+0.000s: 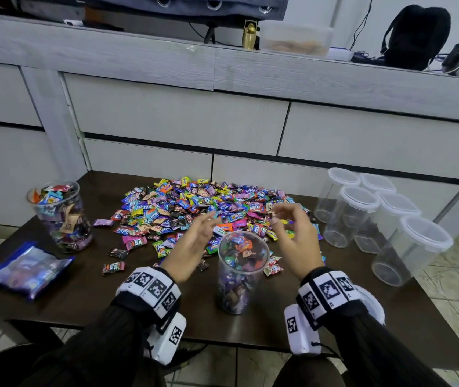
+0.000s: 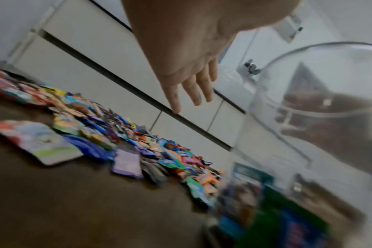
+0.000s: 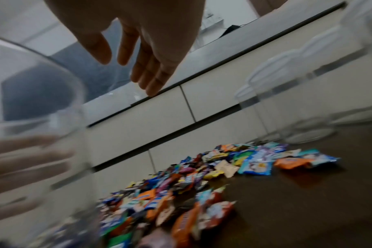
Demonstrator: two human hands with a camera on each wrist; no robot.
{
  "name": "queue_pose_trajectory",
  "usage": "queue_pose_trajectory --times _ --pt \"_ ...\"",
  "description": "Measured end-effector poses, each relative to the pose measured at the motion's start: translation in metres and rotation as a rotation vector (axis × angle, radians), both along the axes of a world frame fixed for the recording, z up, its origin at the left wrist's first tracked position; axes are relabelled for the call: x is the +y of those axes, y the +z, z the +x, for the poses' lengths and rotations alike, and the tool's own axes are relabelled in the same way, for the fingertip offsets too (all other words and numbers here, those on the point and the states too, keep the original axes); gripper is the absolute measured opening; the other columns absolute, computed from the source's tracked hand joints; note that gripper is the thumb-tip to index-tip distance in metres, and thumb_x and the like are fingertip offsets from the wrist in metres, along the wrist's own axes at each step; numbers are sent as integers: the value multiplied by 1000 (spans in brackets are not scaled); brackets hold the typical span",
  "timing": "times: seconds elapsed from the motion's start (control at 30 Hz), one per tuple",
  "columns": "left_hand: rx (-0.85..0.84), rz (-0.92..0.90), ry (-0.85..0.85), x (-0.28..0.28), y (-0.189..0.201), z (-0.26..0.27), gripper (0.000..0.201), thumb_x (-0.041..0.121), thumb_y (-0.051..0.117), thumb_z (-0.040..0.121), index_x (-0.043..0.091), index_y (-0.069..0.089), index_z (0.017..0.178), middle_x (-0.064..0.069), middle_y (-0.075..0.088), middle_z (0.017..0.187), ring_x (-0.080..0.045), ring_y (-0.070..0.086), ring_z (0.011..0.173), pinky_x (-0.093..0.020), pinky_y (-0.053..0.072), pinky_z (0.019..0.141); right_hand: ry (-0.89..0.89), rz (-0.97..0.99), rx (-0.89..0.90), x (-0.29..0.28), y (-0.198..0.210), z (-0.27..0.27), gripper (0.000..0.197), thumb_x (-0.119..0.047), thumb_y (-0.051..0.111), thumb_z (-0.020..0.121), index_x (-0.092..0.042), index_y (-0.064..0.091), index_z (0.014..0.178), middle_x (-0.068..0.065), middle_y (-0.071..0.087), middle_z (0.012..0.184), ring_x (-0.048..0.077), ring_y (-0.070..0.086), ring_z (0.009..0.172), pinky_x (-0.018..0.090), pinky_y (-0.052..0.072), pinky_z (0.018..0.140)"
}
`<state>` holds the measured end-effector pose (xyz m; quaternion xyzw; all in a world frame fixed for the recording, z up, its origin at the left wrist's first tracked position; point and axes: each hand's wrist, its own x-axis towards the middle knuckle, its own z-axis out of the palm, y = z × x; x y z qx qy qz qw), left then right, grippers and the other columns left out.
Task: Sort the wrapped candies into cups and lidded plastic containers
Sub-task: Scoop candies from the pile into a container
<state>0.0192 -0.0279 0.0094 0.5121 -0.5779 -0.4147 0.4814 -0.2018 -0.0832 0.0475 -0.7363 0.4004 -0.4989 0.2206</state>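
Note:
A broad pile of wrapped candies (image 1: 203,210) covers the far middle of the dark table (image 1: 88,297). A clear cup (image 1: 242,270), nearly full of candies, stands near the front between my hands. My left hand (image 1: 194,241) hovers just left of the cup's rim, fingers straight and empty. My right hand (image 1: 292,233) hovers just right of the rim, fingers loosely curved, nothing in it. In the wrist views the left hand (image 2: 191,83) and right hand (image 3: 142,67) show bare palms beside the cup (image 2: 308,134) (image 3: 32,117), above the candies (image 2: 138,147) (image 3: 191,184).
A second clear cup (image 1: 60,216) full of candies stands at the far left, with a plastic zip bag (image 1: 24,269) in front of it. Several empty lidded containers (image 1: 367,216) stand at the right edge. A white lid (image 1: 373,305) lies under my right wrist. Grey drawers (image 1: 222,121) rise behind the table.

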Motion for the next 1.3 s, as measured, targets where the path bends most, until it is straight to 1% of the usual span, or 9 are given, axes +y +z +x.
queue_pose_trajectory --times 0.2,0.33,0.47,0.57,0.63,0.87,1.0,1.13,1.3 --pt "-906 290 316 -9 -18 56 105 84 33 73 19 18 154 -3 13 163 -21 9 151 -51 17 120 -343 519 502 -43 -32 -46 70 -32 66 87 1 32 138 18 41 142 32 39 131 38 32 109" --pt "-1088 609 247 -17 -42 69 119 88 42 72 18 -9 155 -8 -16 163 -28 -16 149 -59 1 119 -494 808 848 -51 -65 -53 111 -73 58 73 -1 17 146 19 24 152 37 24 140 45 22 115" --pt "-1203 657 138 -23 -69 61 130 89 48 67 19 -21 152 -10 -25 160 -30 -19 148 -58 -3 118 -394 722 954 -53 -91 -39 149 -98 37 42 1 6 148 21 9 155 33 13 143 41 14 118" --pt "-1266 598 69 -36 -74 57 125 90 43 69 22 -23 151 -7 -28 159 -29 -22 148 -59 -9 117 -237 677 1033 -60 -98 -19 122 -70 60 73 -1 -6 149 16 -6 158 29 -2 147 45 8 119" --pt "-1283 573 37 -45 -73 54 123 91 39 69 24 -24 151 -5 -31 158 -28 -26 146 -59 -12 114 -167 675 1038 -62 -98 -3 114 -62 61 79 -8 -10 150 8 -11 159 24 -5 147 49 8 117" --pt "-1291 417 -63 -76 -76 46 124 92 35 67 25 -35 144 -3 -49 143 -30 -34 142 -62 -12 112 -89 512 1106 -79 -113 25 108 -75 47 79 -25 -16 149 1 -26 156 30 -19 144 61 0 112" --pt "-1258 372 -153 -85 -77 36 131 106 -4 34 26 -44 130 0 -49 141 -23 -37 137 -61 -12 113 -81 411 1016 -87 -127 46 107 -87 35 69 -31 -7 151 -2 -13 159 30 -9 146 55 -1 114" --pt "-1242 330 -194 -89 -79 17 105 76 38 86 26 -31 146 -1 -36 155 -25 -27 146 -58 -12 114 16 331 978 -87 -125 54 113 -89 39 64 -32 -4 151 0 -5 160 31 1 147 52 5 116" --pt "-1238 232 -202 -84 -68 9 88 65 45 91 33 -5 155 1 -23 161 -19 -9 150 -48 2 119 149 190 1111 -85 -99 51 93 -69 58 76 -27 17 148 6 19 153 33 23 137 50 29 106"
